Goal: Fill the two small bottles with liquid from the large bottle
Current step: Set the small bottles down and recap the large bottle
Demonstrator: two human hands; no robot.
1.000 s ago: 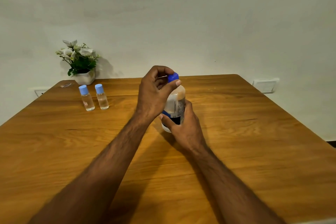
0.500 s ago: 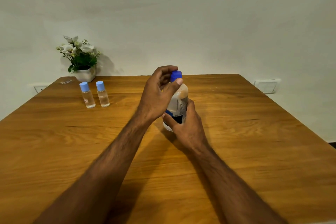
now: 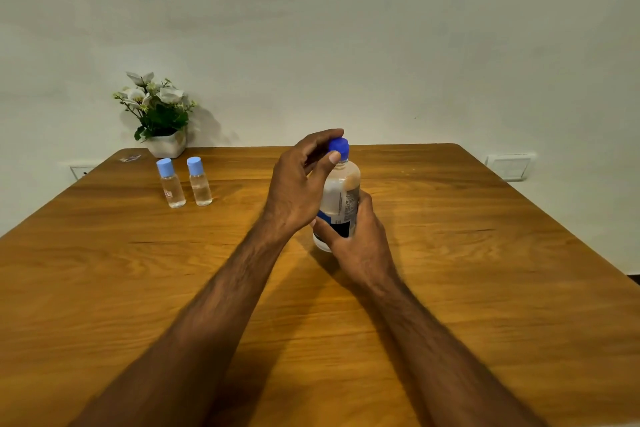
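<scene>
Large bottle (image 3: pixel 341 198) now slightly more upright, both hands gripping; small bottles (image 3: pixel 185 182) beside plant (image 3: pixel 157 114).

This looks like a plain room in a home, or perhaps a small office; the view does not settle which. A wooden desk (image 3: pixel 450 288) with rounded corners and warm grain stands pushed against a bare, off-white painted wall (image 3: pixel 346 28) that carries a few faint marks. At the far left corner of the desk sits a small white pot of flowers (image 3: pixel 157 114), a household touch. Low on the wall there is a socket plate (image 3: pixel 82 171) to the left and a white switch plate (image 3: pixel 509 166) to the right. Nothing here suggests a lab, workshop or shop.
</scene>
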